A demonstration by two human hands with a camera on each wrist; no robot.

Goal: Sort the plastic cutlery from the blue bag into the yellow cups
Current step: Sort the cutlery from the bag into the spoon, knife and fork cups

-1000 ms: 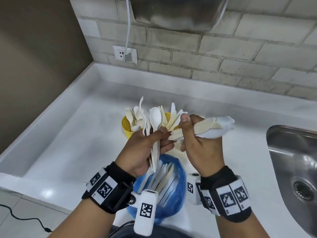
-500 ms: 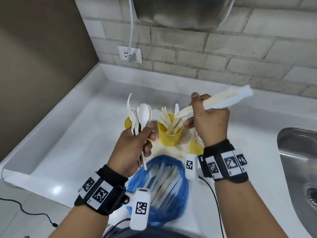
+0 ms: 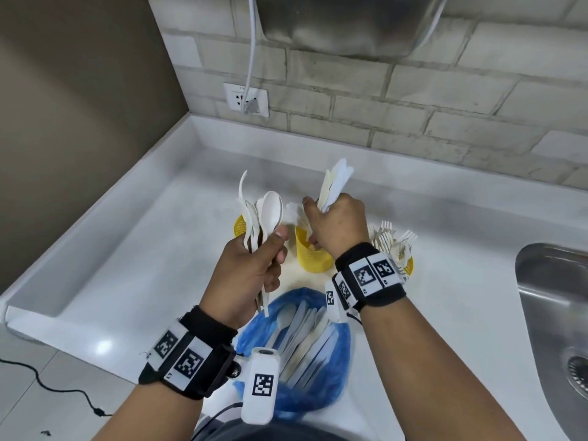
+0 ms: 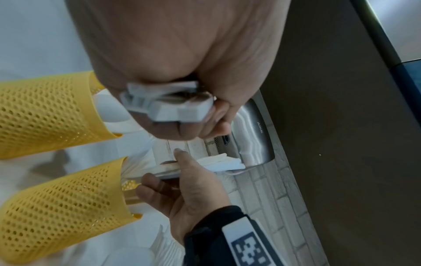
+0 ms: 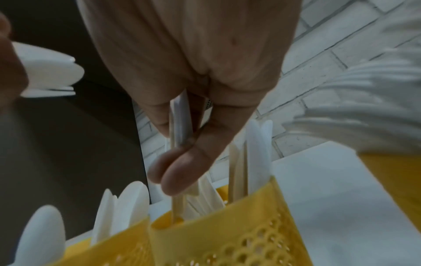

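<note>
My left hand [image 3: 254, 268] grips a bunch of white plastic spoons [image 3: 269, 211] upright, just in front of the left yellow cup [image 3: 240, 226]. My right hand [image 3: 334, 224] holds a bundle of knives [image 3: 335, 183] upright, their handle ends dipping into the middle yellow cup [image 3: 313, 257]. In the right wrist view the fingers [image 5: 182, 172] pinch the knife handles [image 5: 180, 118] above that cup's rim [image 5: 216, 217], which holds other knives. The right yellow cup [image 3: 407, 267] is full of forks [image 3: 393, 240]. The open blue bag [image 3: 302, 351] lies nearest me with more cutlery inside.
A white counter [image 3: 143, 265] runs to a raised edge at left and a brick wall [image 3: 413, 100] behind. A steel sink [image 3: 556, 313] lies at the right. A steel wall unit [image 3: 350, 23] hangs overhead, its cable plugged into a socket [image 3: 246, 100].
My right hand has swung the knife bundle from nearly level to upright and lowered it into the middle cup. My left hand holds its spoons much as before.
</note>
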